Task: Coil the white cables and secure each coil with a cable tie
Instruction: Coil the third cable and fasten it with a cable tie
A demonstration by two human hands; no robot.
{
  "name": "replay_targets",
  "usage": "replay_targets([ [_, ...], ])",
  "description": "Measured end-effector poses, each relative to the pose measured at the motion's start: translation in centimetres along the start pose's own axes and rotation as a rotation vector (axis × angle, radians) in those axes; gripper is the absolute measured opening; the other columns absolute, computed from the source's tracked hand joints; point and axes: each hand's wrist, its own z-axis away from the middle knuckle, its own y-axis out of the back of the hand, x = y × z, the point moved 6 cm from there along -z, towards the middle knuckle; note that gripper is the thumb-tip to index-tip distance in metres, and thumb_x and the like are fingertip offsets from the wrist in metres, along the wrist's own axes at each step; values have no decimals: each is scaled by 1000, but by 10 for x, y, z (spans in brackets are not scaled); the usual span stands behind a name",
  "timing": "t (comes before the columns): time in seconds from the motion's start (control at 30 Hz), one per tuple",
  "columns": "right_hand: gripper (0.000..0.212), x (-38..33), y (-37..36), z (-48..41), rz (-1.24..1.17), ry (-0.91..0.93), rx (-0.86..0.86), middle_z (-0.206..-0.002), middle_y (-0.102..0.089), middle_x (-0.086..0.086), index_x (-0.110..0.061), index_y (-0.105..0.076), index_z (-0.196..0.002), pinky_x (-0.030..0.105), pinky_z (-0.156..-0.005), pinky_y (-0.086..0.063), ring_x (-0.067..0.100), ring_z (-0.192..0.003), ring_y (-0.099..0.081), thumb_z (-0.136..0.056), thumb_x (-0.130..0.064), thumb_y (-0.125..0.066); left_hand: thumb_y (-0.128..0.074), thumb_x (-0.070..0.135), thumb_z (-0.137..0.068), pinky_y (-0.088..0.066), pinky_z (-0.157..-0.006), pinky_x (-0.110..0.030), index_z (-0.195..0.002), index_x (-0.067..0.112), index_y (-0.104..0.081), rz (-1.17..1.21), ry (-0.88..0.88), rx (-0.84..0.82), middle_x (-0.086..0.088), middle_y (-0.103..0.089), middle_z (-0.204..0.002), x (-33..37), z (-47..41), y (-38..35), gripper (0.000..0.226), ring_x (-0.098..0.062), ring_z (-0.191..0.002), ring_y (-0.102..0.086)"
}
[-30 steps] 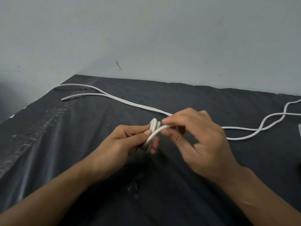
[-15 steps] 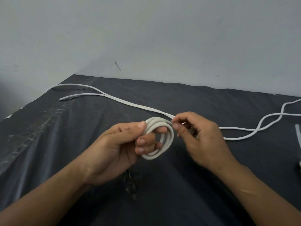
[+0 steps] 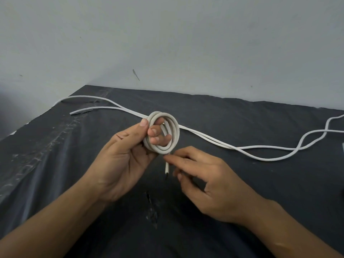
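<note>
My left hand (image 3: 126,157) holds a small coil of white cable (image 3: 172,131) upright above the black table, thumb on its outer rim and fingers through the ring. The coil's short free end (image 3: 167,168) hangs down below it. My right hand (image 3: 202,181) is just under the coil, and its fingertips pinch that free end where it leaves the ring. Two more loose white cables (image 3: 219,144) lie stretched across the table behind the coil, from the back left to the right edge.
The black sheet covering the table (image 3: 242,183) has a small tear (image 3: 151,205) near me. A pale strip (image 3: 342,148) shows at the right edge. A grey wall stands close behind; the table's left edge falls away.
The coil has been lifted and turned so that its ring faces me. My right hand slid from the coil's top right down to the free end below it.
</note>
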Motion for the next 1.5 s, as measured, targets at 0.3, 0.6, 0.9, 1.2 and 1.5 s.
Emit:
replay_targets([
  [0.3, 14, -6, 18, 2, 131, 69, 351, -100, -57, 3, -20, -79, -99, 29, -86, -41, 13, -96, -57, -87, -24, -75, -45, 22, -96, -50, -98, -36, -110, -3, -68, 26, 73, 21, 2, -59, -72, -11, 3, -9, 36, -8, -70, -64],
  [0.6, 13, 2, 2, 3, -342, -231, 362, -141, -44, -10, -35, -75, -89, 28, -108, -38, 14, -139, -42, -78, -42, -76, -44, 22, -98, -47, -101, -38, -114, -6, -66, 108, 105, -15, 3, -62, -71, -11, 3, -11, 39, -10, -72, -70],
  [0.9, 27, 14, -11, 3, -986, -483, 402, -103, -74, 12, -13, -60, -89, 22, -79, -56, 21, -98, -73, -70, -16, -79, -46, 22, -97, -48, -100, -35, -112, -2, -68, 131, 128, -18, 4, -54, -67, -15, 4, -15, 36, -6, -62, -59],
  [1.2, 53, 27, -2, 0, -978, -486, 428, -111, -75, 11, -15, -52, -121, 26, -86, -57, 21, -105, -72, -74, -16, -76, -54, 23, -90, -54, -84, -27, -109, 4, -72, -131, 108, 24, -5, -73, -85, -13, 4, -6, 33, -14, -85, -71],
  [1.5, 52, 45, 4, 4, -916, -573, 305, -103, -77, 12, -21, -65, -120, 26, -88, -57, 24, -98, -74, -70, -11, -79, -52, 23, -91, -56, -83, -28, -101, -12, -67, -445, 69, 66, -25, -72, -101, -9, 8, -7, 39, -31, -98, -71],
])
